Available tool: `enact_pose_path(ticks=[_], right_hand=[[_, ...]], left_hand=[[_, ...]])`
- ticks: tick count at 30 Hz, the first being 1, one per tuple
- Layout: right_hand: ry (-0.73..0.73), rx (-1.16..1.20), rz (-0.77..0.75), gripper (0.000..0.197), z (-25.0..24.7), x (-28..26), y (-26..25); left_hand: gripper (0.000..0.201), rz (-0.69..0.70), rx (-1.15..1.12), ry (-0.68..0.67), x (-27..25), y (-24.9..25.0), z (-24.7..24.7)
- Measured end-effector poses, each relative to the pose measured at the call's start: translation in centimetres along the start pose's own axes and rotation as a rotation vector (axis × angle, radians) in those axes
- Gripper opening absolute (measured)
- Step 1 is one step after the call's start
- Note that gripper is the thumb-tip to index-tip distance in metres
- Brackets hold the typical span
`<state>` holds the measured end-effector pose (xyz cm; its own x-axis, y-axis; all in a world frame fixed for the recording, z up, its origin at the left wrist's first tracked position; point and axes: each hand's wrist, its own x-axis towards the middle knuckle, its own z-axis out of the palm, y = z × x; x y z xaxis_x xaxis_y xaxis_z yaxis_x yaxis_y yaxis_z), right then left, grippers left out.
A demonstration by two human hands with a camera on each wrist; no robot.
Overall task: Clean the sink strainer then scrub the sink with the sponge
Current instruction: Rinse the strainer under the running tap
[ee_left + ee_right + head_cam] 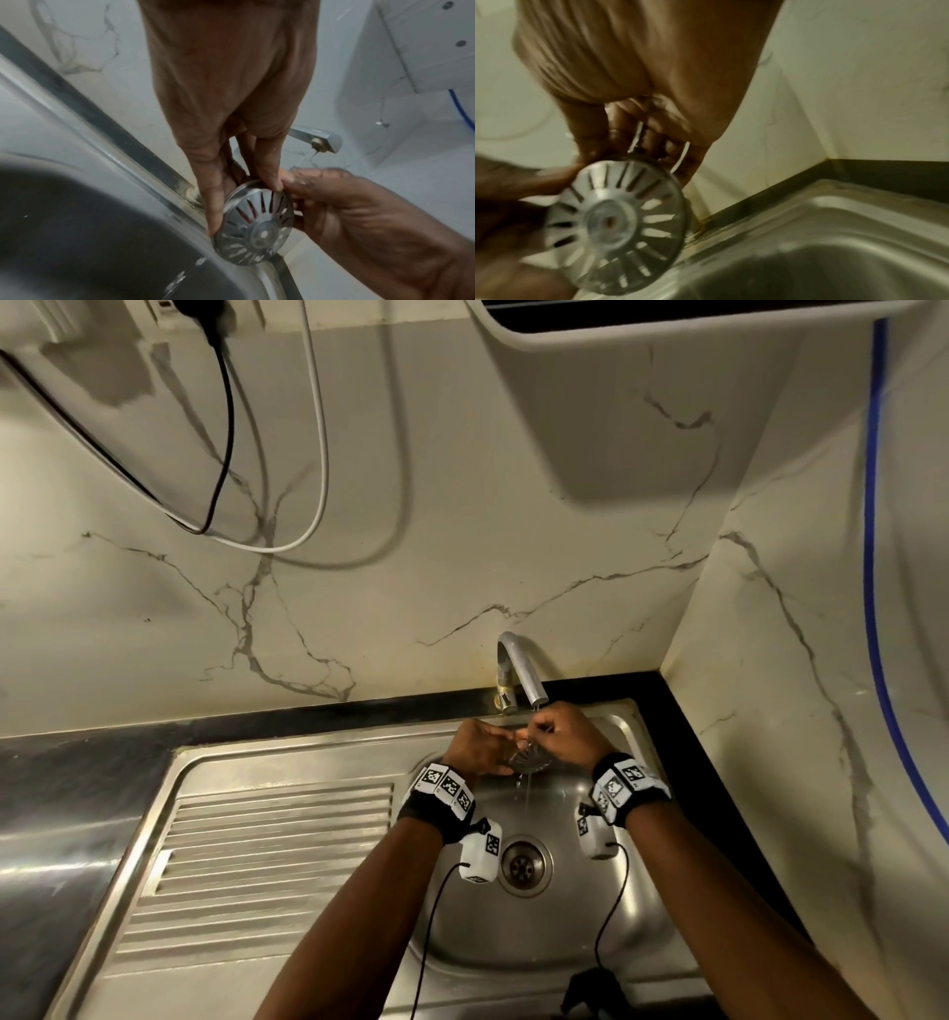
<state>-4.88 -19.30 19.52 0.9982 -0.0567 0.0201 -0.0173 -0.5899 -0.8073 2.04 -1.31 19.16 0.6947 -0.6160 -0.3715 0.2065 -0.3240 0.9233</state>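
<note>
Obs.: both hands raised over the back of the sink [637, 911] bowl, directly beneath the tap [518, 667] spout, water running. Sink strainer [529, 760] is out of the drain opening [525, 864] and held in the stream between the two hands. Left hand [475, 748] pinches the strainer rim with extended fingers [213, 205]; the wrist view shows fingertips clamped on the disc edge nearest the tap. Right hand [565, 737] curls round the opposite edge from the side away from the tap base, thumb on the rim. The strainer is a round slotted disc, so no long axis; its flat face is tilted, slots turned partly toward the stream, underside hub facing the wrist cameras. Both hands sit about equally near it, one on each side. Drain opening lies below the tap, nearer the person, uncovered. Judgement: rinse step of the strainer under way; scrubbing not yet begun. No sponge visible in any view. Judgement: the next move turns on keeping the disc under the spout while rotating it; wet metal edge may slip from a fingertip pinch.
</note>
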Motion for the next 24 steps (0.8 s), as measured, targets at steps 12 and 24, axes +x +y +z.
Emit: enact_pose_path(ticks=[12, 24], right_hand=[[0.134, 0.167, 0.093, 0.017, -1.1, -0.2, 0.9], [0.032, -0.207, 0.066, 0.029, -0.4, -0.4, 1.6]], left_hand=[[0.02, -0.027, -0.073, 0.065, 0.8, 1.8, -0.2], [0.008, -0.059, -0.061, 0.05, 1.0, 0.7, 0.0]])
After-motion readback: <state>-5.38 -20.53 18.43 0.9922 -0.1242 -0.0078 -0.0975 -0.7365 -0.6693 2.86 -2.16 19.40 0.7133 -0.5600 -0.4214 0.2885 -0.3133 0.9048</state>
